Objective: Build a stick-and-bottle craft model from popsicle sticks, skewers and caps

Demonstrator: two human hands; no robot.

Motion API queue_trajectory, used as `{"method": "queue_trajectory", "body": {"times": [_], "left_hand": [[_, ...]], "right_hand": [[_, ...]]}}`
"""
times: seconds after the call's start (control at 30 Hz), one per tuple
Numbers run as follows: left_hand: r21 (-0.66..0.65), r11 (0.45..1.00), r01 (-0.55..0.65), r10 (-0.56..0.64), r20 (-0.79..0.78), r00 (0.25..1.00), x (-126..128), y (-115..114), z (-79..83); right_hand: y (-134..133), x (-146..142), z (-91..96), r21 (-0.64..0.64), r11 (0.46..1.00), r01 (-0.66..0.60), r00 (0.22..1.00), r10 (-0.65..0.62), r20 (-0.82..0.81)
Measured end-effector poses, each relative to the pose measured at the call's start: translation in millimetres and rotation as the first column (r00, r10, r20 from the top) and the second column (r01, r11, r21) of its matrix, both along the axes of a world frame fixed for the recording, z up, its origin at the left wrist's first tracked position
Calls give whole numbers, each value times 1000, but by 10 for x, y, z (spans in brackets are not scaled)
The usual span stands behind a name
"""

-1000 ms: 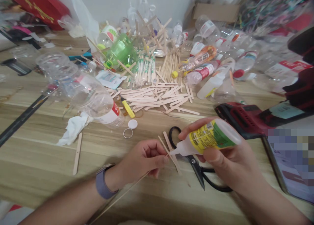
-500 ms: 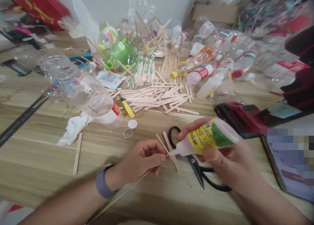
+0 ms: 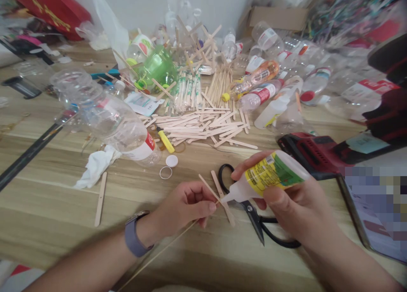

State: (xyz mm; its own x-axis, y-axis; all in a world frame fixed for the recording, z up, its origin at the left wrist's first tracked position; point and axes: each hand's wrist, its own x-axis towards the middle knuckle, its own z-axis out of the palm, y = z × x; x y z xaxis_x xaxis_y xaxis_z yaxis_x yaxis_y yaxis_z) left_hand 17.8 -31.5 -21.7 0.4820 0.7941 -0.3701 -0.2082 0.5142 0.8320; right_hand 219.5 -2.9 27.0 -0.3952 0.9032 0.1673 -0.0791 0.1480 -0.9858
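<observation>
glue bottle [image 3: 270,175]: white, yellow-and-green printed label
held stick [image 3: 207,186]: pale wood
scissors [image 3: 254,217]: black
watch strap [image 3: 133,241]: lilac-grey
table [image 3: 47,198]: light wood grain
power tool [image 3: 305,152]: red, black

Scissors [image 3: 256,226] half under the right hand [image 3: 295,203]; glue bottle's [image 3: 273,175] label print illegibly small.

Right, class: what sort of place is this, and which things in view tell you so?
Probably a craft table: a heap of wooden craft sticks, empty plastic bottles, and a glue bottle in the right hand.
</observation>
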Motion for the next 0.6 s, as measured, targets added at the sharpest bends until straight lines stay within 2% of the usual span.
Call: {"method": "queue_trajectory", "body": {"times": [0.2, 0.6], "left_hand": [[16, 1000, 17, -17, 11, 1000, -8, 1, -8], [-38, 999, 7, -5, 42, 999, -16, -2, -6]], "right_hand": [[-4, 1, 2, -17, 1000, 5, 1000, -5, -12], [6, 14, -22, -50, 999, 1, 1000, -1, -18]]}}
